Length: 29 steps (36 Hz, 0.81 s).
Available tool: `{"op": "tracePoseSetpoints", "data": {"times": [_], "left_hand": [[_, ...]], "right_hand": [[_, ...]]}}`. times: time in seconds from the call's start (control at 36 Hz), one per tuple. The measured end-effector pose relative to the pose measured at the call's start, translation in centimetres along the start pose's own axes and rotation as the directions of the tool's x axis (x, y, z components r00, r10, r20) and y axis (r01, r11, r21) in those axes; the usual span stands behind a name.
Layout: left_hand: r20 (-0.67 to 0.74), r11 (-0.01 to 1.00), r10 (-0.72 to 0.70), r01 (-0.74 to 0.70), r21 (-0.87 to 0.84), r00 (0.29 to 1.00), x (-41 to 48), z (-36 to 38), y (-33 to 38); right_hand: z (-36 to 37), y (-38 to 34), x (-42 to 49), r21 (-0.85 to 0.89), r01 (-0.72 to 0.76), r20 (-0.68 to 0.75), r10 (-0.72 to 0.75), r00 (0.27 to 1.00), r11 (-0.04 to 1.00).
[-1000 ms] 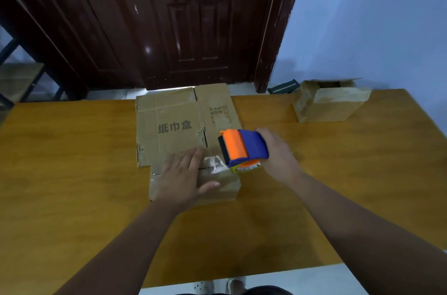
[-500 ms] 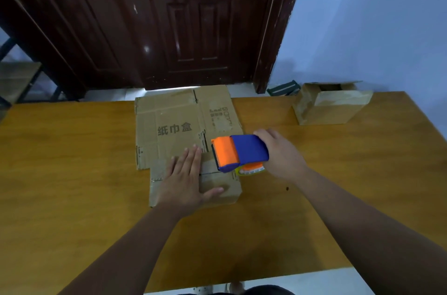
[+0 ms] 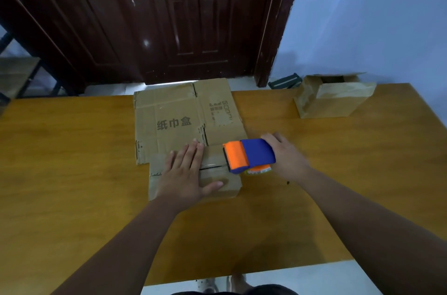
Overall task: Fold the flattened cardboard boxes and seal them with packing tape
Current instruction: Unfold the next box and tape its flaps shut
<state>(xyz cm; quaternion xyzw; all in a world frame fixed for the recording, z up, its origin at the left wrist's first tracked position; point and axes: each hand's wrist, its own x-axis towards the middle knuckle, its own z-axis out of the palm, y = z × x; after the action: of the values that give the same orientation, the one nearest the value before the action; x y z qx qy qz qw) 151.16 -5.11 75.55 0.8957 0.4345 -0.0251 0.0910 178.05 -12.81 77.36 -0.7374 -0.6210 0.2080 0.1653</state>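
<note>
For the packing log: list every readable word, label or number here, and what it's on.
"纸巾盒": large print on the flattened cardboard box.
Small print beside a row of squares, same box: too small to read.
Marks on the tape roll under the tape dispenser: blurred.

Dim, bluish cast, wide-angle bowing, soft

Matt creased cardboard box (image 3: 217, 181) (worn); smooth wooden table (image 3: 72, 173); glossy door (image 3: 169, 16).
</note>
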Motion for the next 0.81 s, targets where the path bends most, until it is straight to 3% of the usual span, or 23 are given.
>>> {"op": "tracePoseSetpoints", "data": {"times": [0.56, 0.64, 0.72, 0.75, 0.81], "left_hand": [[0.055, 0.998, 0.047, -0.046, -0.03, 0.997, 0.2, 0.0, -0.5], [0.006, 0.989, -0.131, 0.131, -0.062, 0.991, 0.9, -0.4, 0.6], [0.065, 0.916, -0.394, 0.398, -0.048, 0.917, 2.7, -0.8, 3.1], [0.084, 0.903, -0.425, 0.428, -0.021, 0.901, 3.2, -0.9, 3.9], [0.02, 0.936, -0.351, 0.35, 0.034, 0.936, 3.5, -0.7, 5.0]], "right_hand": [[3.3, 3.0, -1.1, 0.162, -0.115, 0.008, 0.115, 0.993, 0.98], [4.3, 2.6, -1.3, 0.202, -0.136, 0.006, 0.137, 0.991, 0.97], [5.1, 2.4, -1.5, 0.247, -0.16, -0.01, 0.167, 0.986, 0.956], [5.2, 2.4, -1.6, 0.253, -0.171, -0.002, 0.177, 0.984, 0.952], [5.4, 2.7, -1.8, 0.215, -0.203, 0.047, 0.197, 0.979, 0.955]]}}
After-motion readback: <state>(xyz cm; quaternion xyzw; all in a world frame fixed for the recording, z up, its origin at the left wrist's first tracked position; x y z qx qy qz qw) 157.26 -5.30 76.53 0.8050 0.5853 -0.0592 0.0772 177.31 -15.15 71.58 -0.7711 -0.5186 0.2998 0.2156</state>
